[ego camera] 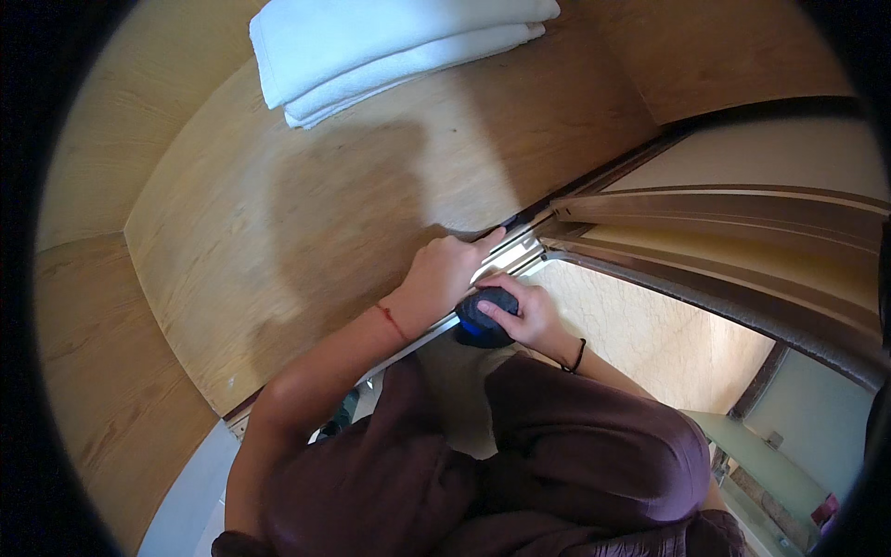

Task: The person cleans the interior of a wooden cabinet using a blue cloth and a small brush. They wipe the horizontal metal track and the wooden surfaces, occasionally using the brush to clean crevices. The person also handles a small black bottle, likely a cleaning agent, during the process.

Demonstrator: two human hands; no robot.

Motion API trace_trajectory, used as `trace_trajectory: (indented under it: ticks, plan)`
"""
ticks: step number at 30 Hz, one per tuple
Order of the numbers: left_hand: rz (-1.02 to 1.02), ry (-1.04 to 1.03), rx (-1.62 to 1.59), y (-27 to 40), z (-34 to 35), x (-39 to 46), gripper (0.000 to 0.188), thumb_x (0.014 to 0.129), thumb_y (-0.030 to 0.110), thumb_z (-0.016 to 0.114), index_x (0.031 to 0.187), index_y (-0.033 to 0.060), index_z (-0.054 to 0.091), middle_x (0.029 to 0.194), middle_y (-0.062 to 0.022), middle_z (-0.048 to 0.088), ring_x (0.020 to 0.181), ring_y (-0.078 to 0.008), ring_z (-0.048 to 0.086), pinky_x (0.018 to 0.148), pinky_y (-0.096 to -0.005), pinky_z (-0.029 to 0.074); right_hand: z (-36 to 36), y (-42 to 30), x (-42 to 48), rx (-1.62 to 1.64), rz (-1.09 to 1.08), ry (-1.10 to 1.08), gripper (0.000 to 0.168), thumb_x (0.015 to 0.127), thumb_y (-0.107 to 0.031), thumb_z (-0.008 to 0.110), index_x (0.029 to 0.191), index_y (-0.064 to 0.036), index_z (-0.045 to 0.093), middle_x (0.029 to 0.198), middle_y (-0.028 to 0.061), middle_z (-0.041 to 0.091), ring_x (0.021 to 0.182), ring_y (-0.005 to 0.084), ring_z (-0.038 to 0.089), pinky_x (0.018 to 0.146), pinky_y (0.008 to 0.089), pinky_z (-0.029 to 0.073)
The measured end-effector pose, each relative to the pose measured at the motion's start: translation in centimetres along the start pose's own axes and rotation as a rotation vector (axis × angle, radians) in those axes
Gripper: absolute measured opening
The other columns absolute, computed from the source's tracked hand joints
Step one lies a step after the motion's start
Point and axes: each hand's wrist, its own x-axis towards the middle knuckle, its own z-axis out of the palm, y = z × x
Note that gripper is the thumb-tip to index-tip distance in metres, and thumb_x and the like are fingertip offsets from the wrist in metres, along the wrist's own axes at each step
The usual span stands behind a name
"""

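My right hand (532, 313) grips a dark, rounded device (486, 315) with a blue patch on its side; I cannot tell exactly what it is. It is held just at the near side of a metal sliding-door track (518, 252). My left hand (445, 271) rests across the track and the edge of a wooden cabinet floor (334, 223). Its index finger points along the rail, with the tip beside a small dark piece (514, 223) at the track's far edge. The other left fingers are curled and partly hidden, so whether they hold anything is unclear.
Folded white towels (397, 52) lie on the cabinet floor at the back. To the right, sliding door panels (724, 219) stand in the track. Below them, a marble-patterned surface (626, 327) shows. A pale green panel (759, 452) is at lower right.
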Motion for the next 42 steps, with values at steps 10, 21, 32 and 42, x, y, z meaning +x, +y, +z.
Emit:
trace_trajectory:
  ticks: [10,21,32,42]
  plan:
    - [0.005,-0.073,0.067,-0.2,-1.2,-0.1,0.047,0.087,0.013,0.054,0.134,0.0137,0.054,0.063,-0.0164,0.059,0.052,-0.0314,0.061,0.051,-0.0427,0.052,0.4,0.0,-0.1,0.07,0.046,0.022,0.028,0.088,-0.02,0.069,0.112,-0.008,0.061,0.094,0.0133,0.069,0.086,0.0257,0.07,0.075,0.0318,0.052]
    - [-0.058,-0.26,0.092,0.4,-4.1,-0.1,0.044,0.09,0.017,0.052,0.133,0.0175,0.053,0.071,-0.0186,0.063,0.065,-0.0359,0.066,0.056,-0.0456,0.054,0.2,0.1,-0.3,0.067,0.029,0.034,0.027,0.087,-0.023,0.07,0.108,-0.01,0.061,0.095,0.0132,0.069,0.084,0.0277,0.069,0.075,0.0347,0.054]
    - [-0.1,-0.336,0.166,1.3,-4.7,-0.7,0.041,0.092,0.015,0.051,0.133,0.0142,0.054,0.071,-0.0168,0.063,0.067,-0.033,0.066,0.058,-0.0423,0.054,-0.2,1.2,-0.7,-0.039,0.02,-0.01,0.03,0.089,-0.029,0.068,0.114,-0.015,0.061,0.091,0.0109,0.07,0.079,0.0265,0.07,0.068,0.0345,0.055]
    - [0.08,-0.046,0.041,-1.1,-1.6,0.6,0.039,0.092,0.021,0.053,0.131,0.0165,0.058,0.064,-0.0155,0.06,0.052,-0.0304,0.061,0.05,-0.0416,0.052,0.0,-0.2,0.2,0.062,0.048,-0.014,0.029,0.087,-0.021,0.071,0.111,-0.008,0.061,0.094,0.0115,0.069,0.086,0.0238,0.069,0.076,0.0316,0.052]
